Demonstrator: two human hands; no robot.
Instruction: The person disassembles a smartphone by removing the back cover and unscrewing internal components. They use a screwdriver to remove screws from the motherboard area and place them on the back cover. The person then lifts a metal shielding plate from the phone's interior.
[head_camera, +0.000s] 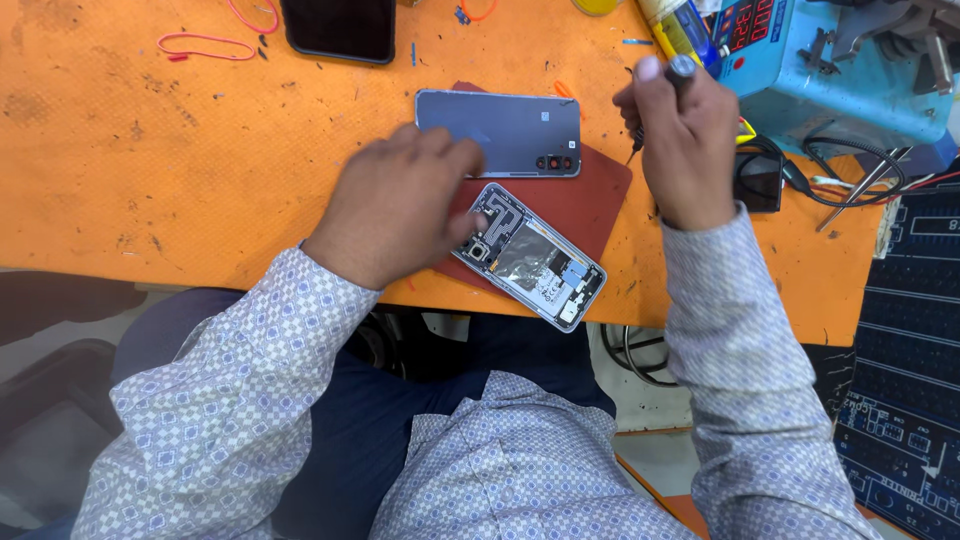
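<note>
You are working on an opened phone (528, 256) that is lying diagonally on a dark red mat (590, 205) near the front edge of the orange tabletop (150, 150). Its insides are facing up, and its detached back cover (500, 132) is resting just behind it on the same mat.

Your left hand (400, 205) is pressing down on the upper end of the phone with the fingers curled loosely; it is steadying rather than gripping, and it is covering part of the board.

Your right hand (680, 140) is closed firmly around a slim dark screwdriver (682, 70), held upright above the mat with the tip pointing down beside the phone, not yet touching it.

Recommendations:
- Keep the left fingertips on the frame edge, not on the coil or flex parts.
- Bring the tip down vertically into the screw head before turning; a tilted entry is likely to strip it.
- Lower your grip on the handle for finer control.
- Any removed screws would be safer on the mat than on the bare tabletop.

A second dark phone (338, 28), red wire loops (205, 44) and a blue bench instrument (830, 70) are standing well apart from the work.
</note>
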